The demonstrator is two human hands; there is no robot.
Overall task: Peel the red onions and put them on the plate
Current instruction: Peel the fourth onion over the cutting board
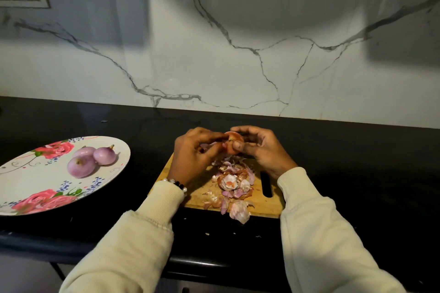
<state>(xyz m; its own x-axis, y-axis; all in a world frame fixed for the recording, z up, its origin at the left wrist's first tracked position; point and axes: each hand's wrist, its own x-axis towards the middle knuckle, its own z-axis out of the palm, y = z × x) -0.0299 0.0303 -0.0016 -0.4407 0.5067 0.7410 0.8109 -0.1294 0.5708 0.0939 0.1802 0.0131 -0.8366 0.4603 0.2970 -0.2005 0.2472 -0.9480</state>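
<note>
Both hands are up over the far edge of the wooden cutting board (259,202) and the peeling step is in full swing: the right hand (260,147) cups a red onion (232,141), fingers curled over its top and thumb pressed against its near face, so that hand is grasping the bulb itself. The left hand (194,147) comes in from the other side, its fingertips meeting the onion's left flank, and it looks to be pinching a pale strip of skin that trails off beneath the fingers; how firm that pinch is cannot be told, since the fingers hide the contact. The onion shows orange-brown dry skin on the part facing the camera, so by my read it is only partly stripped. Directly below the grip, on the board, lies a heap of peels (234,184), papery pink and rust pieces spilling toward the board's near edge. Well off to the left of the grip sits the floral plate (28,188) on the black counter (357,173), and on it three peeled onions (91,160) rest touching one another, smooth and purple. What the next move calls for, I would say, is a steady hold from the right hand while the left tears that skin away and drops it below, turning the bulb to reach what remains; only when it is bare should it travel left to the plate.
</note>
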